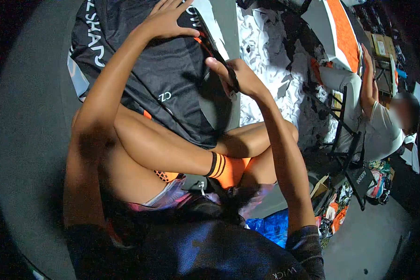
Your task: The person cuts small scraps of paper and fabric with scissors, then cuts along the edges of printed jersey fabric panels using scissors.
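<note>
A black garment or sheet of fabric with white lettering is spread over the grey surface in front of my crossed legs. My left hand lies flat on its upper part, with the thumb stretched out towards the right edge. At that edge my right hand is closed around what looks like black-handled scissors. One dark loop shows at the fingers, and a long dark part reaches up along the fabric edge. Whether the blades are apart I cannot tell. The right hand casts a shadow just below it.
White crumpled fabric scraps lie to the right. Beyond them a person sits on a black folding chair beside white and orange material. A blue plastic bag and mixed cloth scraps are at lower right.
</note>
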{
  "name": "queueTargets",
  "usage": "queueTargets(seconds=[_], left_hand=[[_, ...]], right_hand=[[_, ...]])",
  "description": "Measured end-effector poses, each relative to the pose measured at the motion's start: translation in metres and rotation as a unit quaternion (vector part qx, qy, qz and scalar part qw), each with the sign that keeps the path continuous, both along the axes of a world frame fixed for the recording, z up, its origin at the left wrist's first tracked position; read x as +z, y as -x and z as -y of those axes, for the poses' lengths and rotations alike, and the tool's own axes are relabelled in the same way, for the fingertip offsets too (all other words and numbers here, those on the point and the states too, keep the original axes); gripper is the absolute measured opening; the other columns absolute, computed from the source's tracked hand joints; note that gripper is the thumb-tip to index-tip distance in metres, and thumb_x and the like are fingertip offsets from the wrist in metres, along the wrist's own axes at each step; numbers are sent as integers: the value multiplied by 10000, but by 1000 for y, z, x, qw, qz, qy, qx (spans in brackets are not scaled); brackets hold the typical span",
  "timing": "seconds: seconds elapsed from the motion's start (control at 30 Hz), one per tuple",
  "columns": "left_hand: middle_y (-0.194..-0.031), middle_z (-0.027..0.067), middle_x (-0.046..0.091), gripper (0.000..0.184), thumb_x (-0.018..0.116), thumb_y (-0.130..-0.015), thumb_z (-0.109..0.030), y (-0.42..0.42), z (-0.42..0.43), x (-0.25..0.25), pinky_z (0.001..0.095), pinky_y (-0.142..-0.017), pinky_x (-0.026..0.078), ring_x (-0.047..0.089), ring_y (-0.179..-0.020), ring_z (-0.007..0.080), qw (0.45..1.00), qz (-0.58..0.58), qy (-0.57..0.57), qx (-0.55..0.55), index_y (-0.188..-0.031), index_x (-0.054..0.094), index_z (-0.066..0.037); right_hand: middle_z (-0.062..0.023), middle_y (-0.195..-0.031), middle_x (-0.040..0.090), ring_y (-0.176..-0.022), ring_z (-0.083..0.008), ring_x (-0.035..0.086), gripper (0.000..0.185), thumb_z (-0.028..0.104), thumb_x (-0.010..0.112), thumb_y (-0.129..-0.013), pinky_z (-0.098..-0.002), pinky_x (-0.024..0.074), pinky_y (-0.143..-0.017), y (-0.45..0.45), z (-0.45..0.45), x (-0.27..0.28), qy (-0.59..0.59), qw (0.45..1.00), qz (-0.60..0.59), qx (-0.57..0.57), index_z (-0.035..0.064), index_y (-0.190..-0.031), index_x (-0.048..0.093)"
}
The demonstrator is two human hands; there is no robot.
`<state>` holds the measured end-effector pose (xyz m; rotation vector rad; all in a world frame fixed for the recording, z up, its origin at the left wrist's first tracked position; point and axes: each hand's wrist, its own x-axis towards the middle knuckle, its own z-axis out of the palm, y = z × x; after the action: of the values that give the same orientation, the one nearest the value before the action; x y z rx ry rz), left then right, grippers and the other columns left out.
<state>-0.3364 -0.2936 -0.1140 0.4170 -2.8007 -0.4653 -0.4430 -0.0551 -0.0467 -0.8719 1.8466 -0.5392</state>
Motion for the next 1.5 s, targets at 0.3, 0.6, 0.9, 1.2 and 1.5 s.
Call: queueTargets(seconds=[0.3,0.6,0.9,1.2,1.5], left_hand=[[-1474,118,259,878,649,-711,-594,-1,3,-5,448,-1114,167,215,-1374,300,1000,-10,13,7,-1402,338,-151],[-1480,101,256,877,647,-716,-589,-1,11,-14,445,-1115,169,216,-1377,289,998,-31,42,20,-1411,326,-161],[-1488,85,248,885,638,-721,-595,3,15,-25,442,-1117,167,211,-1382,276,994,-59,75,45,-1423,306,-169],[-1502,72,225,930,595,-724,-656,3,13,-26,445,-1120,151,190,-1392,266,994,-42,89,42,-1444,261,-172],[-1499,68,231,939,597,-715,-666,3,15,-26,451,-1116,159,200,-1388,269,994,-34,90,49,-1443,263,-176]], right_hand=[[-70,-514,533,-513,-154,541,718,651,578,-773,-308,421,-502,1,-2,-7,1,1000,-11,-1,-49,-619,616],[-52,-506,515,-501,-147,533,658,611,601,-787,-303,414,-485,7,-9,-5,7,999,47,27,-22,-610,599],[-62,-516,529,-508,-156,536,713,663,568,-772,-321,419,-490,9,16,-5,12,1000,9,5,-27,-598,600],[-55,-440,484,-442,-167,520,725,654,463,-846,-295,380,-448,8,14,-14,49,999,-8,4,31,-481,533],[-53,-430,486,-429,-164,516,723,631,438,-870,-295,386,-451,3,7,-13,57,998,-18,12,34,-475,534]])
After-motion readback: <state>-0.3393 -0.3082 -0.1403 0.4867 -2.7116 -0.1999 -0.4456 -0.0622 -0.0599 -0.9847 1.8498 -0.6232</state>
